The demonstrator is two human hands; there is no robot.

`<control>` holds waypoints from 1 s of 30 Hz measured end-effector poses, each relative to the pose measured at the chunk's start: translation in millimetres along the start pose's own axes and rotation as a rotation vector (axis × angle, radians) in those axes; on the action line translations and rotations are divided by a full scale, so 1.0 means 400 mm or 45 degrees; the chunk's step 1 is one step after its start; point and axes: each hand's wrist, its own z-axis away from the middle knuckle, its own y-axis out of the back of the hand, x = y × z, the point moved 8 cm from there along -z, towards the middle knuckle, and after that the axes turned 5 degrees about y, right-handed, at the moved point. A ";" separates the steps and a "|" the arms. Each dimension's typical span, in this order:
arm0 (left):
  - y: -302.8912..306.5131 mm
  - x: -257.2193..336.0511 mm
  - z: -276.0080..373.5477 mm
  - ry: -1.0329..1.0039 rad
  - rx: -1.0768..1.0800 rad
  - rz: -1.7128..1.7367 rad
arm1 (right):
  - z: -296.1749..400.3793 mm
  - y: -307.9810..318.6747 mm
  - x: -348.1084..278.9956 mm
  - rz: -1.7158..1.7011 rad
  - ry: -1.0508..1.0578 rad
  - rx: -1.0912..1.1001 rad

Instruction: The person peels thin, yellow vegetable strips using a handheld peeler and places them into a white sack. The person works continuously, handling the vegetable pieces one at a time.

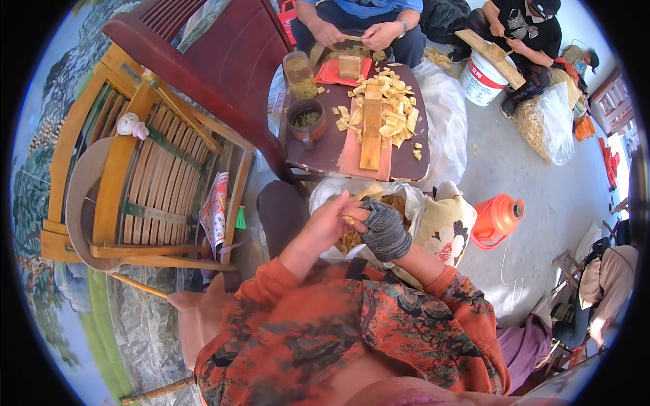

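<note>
My left hand (330,218) is bare and meets my right hand (384,228), which wears a grey knitted fingerless glove. Between them is a pale yellowish strip (372,191), its end showing above the fingers; the fingers hide most of it. Below them lies an open white plastic bag (325,192) with brownish-yellow pieces in it. Just beyond, on a dark red chair seat (315,162), a wooden block (372,134) rests on a pink cloth (349,152). Dried yellow pieces (398,109) are heaped beside and around the block.
A dark mug (306,122) and a clear jar (299,76) stand on the seat's left. An orange thermos flask (497,219) is on the floor at right, near a floral cushion (447,228). A slatted bamboo chair (157,177) stands left. Other people sit working beyond the seat.
</note>
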 end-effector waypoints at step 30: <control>-0.243 0.114 0.149 -1.532 0.433 -1.966 | 0.023 -0.011 0.079 -0.912 -0.810 0.326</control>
